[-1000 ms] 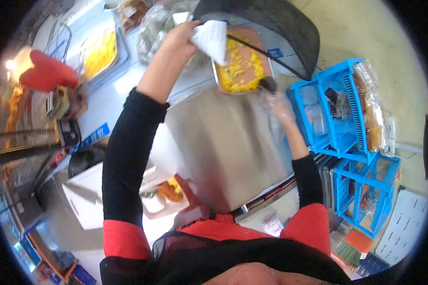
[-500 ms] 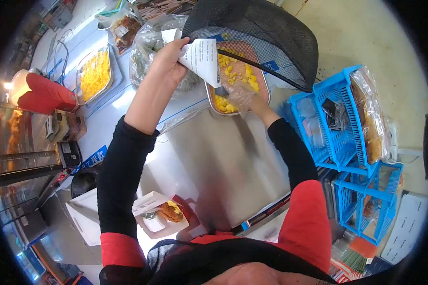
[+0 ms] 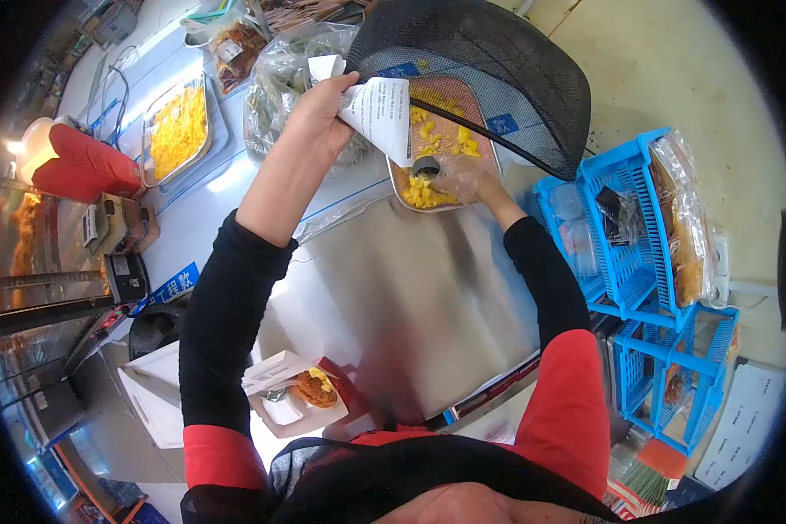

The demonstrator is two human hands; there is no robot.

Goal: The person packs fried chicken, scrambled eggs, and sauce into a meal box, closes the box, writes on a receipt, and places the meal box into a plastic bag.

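Observation:
My left hand (image 3: 320, 109) is closed around a white printed paper slip (image 3: 380, 113) and the raised rim of a black mesh food cover (image 3: 498, 65). Under the lifted cover lies a metal tray (image 3: 491, 179) with yellow scrambled-egg-like pieces (image 3: 425, 194) in it. My right hand (image 3: 463, 177), in a clear plastic glove, is over the tray's near right part. Its fingers are wrapped round a small dark round-headed scoop (image 3: 425, 167), whose handle is hidden by the hand. The scoop's head is just above the yellow pieces.
A second tray of yellow pieces (image 3: 180, 131) stands on the left. Beside my left hand lies a plastic bag (image 3: 275, 109). Blue baskets (image 3: 620, 236) stand at right. Near my body is an open white box (image 3: 293, 419) with a browned fried piece (image 3: 314, 389) inside.
My right hand has shifted slightly right and nearer, and the scoop's dark round head now shows more fully. My left hand still holds the cover and slip, almost unmoved.

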